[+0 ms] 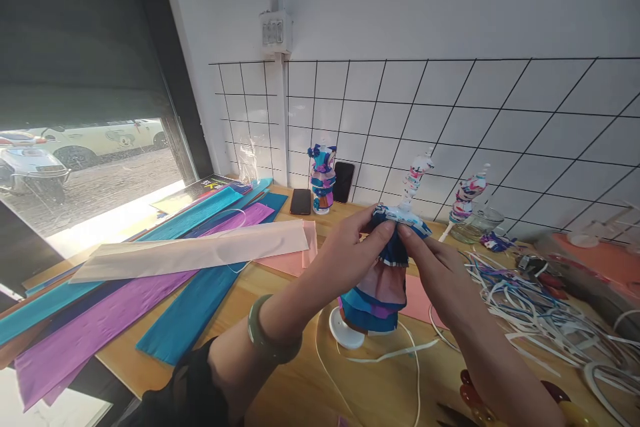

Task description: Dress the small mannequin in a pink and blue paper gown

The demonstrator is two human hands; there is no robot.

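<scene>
My left hand [350, 250] and my right hand [434, 273] meet at the waist of a small paper-dress figure [380, 293] that stands on a white round base [345, 333] on the wooden table [280, 360]. Both hands pinch dark blue crepe paper [393, 247] gathered at the top of the dress. The skirt below has pink, blue and purple layers. A green bangle sits on my left wrist, and beads show on my right wrist.
Long sheets of crepe paper [150, 280] in teal, purple and peach lie at the left. A finished dress figure [323, 177], two phones [301, 201] and two wrapped stands [467, 197] stand by the tiled wall. Paper strips [530, 307] pile up at the right.
</scene>
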